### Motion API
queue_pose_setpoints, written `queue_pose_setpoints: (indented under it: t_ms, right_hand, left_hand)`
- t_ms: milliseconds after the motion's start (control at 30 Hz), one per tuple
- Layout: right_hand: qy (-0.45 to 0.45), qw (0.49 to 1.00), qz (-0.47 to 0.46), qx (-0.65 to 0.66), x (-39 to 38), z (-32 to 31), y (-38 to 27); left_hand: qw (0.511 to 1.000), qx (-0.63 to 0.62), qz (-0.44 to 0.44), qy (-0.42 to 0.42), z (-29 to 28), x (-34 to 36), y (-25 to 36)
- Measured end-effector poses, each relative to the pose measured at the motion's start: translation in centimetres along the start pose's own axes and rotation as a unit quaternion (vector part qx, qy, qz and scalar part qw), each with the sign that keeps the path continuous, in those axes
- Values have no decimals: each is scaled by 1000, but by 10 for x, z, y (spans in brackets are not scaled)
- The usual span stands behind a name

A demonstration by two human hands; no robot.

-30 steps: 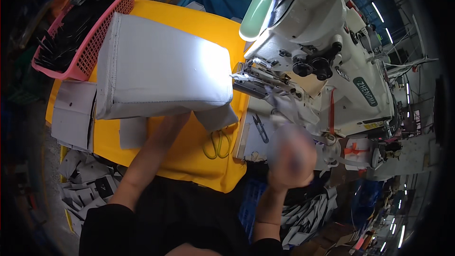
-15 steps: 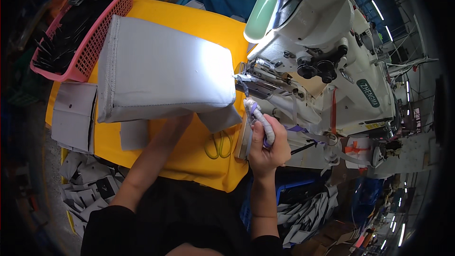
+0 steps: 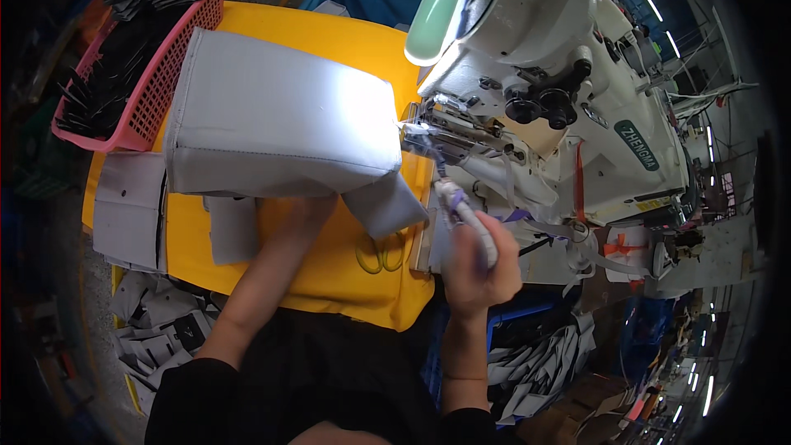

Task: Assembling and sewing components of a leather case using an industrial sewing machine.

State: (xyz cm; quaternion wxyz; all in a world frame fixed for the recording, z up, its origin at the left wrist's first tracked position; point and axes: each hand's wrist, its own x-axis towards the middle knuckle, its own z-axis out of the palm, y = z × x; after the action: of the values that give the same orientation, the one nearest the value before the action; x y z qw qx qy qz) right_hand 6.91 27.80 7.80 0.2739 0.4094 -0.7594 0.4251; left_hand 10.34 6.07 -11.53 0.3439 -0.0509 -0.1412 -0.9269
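With the grey fabric box rolled since earlier to show more of its near side, still clasps the wrapped tool in the right hand, near and right of that box, and reaches under it with the left hand, grip too hidden to tell.

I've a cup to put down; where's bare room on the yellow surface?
Between the left forearm and the scissors, and along the far edge beyond the grey fabric box, the yellow surface is bare. It's crowded on the right, where the right hand holds a white-wrapped tool by the sewing machine, and on the left, by the pink basket.
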Motion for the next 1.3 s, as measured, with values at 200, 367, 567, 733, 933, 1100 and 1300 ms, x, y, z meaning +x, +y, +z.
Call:
queue_pose_setpoints:
  t_ms: [200, 367, 567, 733, 933, 1100, 1300]
  right_hand:
    - [29, 999, 24, 24, 4, 3, 0]
    - [21, 999, 8, 33, 5, 15, 2]
    - [20, 999, -18, 23, 4, 21, 6]
    - [27, 998, 28, 45, -1, 0, 0]
    - [29, 999, 20, 17, 6, -3, -1]
    - [211, 969, 125, 16, 5, -42, -1]
    - [231, 955, 155, -98, 28, -69, 57]
  left_hand:
    - [999, -13, -35, -9, 1, 0, 1]
    - [998, 66, -11, -16, 6, 1, 4]
    - [994, 105, 9, 3, 9, -4, 3]
    - [982, 75, -42, 169, 30, -3, 6]
    - [972, 35, -66, 225, 47, -7, 2]
    - [966, 26, -89, 239, 39, -3, 4]
    - [965, 45, -80, 247, 20, -1, 6]
